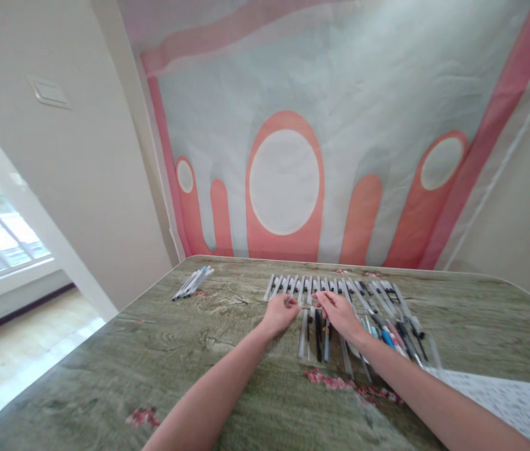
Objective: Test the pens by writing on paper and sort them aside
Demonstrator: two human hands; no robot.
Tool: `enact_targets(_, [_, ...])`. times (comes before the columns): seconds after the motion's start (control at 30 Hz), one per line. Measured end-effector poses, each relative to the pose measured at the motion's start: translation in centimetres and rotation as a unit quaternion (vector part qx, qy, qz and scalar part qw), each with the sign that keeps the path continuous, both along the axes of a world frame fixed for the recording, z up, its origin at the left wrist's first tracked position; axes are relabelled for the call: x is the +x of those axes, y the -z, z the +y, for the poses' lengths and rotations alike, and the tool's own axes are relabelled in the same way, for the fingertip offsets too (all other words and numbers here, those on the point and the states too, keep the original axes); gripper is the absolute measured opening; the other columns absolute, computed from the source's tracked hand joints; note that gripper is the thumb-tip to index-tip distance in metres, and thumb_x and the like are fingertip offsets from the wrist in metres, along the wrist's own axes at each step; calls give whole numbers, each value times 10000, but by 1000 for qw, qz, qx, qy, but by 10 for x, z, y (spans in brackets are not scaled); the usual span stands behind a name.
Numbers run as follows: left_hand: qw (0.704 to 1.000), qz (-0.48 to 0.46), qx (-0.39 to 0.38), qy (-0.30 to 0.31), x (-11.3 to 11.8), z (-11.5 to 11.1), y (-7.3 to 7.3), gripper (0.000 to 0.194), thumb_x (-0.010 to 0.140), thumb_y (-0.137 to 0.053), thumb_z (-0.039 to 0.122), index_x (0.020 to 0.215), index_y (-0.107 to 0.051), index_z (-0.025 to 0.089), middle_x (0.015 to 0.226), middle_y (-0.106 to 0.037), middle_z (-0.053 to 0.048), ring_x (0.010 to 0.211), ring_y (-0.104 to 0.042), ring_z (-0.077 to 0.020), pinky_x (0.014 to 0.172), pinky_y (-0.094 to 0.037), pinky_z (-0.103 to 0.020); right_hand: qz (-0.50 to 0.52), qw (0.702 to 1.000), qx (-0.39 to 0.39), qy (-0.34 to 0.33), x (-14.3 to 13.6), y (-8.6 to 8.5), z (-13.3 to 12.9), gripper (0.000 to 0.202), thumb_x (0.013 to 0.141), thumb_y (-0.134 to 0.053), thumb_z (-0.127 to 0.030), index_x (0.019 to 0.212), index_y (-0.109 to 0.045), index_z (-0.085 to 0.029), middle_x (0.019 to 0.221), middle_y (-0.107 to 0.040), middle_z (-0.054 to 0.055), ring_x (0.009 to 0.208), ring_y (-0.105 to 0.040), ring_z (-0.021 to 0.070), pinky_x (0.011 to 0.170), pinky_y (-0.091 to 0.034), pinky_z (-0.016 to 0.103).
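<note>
My left hand (280,314) is closed in a pinch over the table, just in front of a long row of pens (300,287) with clear barrels or caps. Something small and thin seems to be between its fingers, too blurred to name. My right hand (339,314) faces it, a short gap away, with thumb and fingertips pressed together; what they hold is hidden. Below the hands lie several separate pens, among them a black pen (318,335) and a light blue one (327,341). A mixed heap of coloured pens (389,335) lies beside my right forearm, partly covered by it.
A small bundle of pens (193,283) lies at the table's far left. A white patterned sheet (504,401) rests at the right, under my right forearm. The wood-print table (190,357) reaches back to a wall covering (387,113) with red and white shapes.
</note>
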State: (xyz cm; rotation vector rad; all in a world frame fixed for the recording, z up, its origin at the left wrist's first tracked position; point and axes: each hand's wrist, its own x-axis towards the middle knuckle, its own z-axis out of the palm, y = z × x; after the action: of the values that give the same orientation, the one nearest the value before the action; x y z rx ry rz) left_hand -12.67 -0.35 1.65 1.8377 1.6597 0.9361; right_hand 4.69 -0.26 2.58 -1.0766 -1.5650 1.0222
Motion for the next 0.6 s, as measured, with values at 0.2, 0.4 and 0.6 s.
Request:
enact_targets(0.2, [996, 83, -10, -16, 1, 7, 8, 222, 642, -516, 318, 683, -622, 126, 597, -578, -14, 591, -509, -131, 570, -357, -231, 6, 1000, 5, -12, -1, 1, -1, 436, 778, -387, -506, 889, -608, -148, 653, -556, 27, 451, -441, 108, 431, -337, 232])
enact_targets(0.4, [994, 110, -10, -8, 5, 7, 6, 249, 654, -504, 350, 648, -623, 132, 588, -581, -22, 595, -511, -143, 595, -354, -242, 9, 1000, 3, -10, -1, 0, 0, 453, 767, -383, -530, 858, -612, -150, 647, -564, 30, 449, -439, 109, 432, -339, 234])
enact_targets(0.6, [996, 81, -28, 19, 1, 1, -8, 317, 688, -476, 395, 650, -625, 118, 530, -543, -1, 554, -477, -124, 548, -323, -221, -4, 1000, 6, -14, 1, 0, 0, 416, 763, -403, -511, 811, -609, -153, 614, -543, 8, 453, -442, 107, 438, -342, 229])
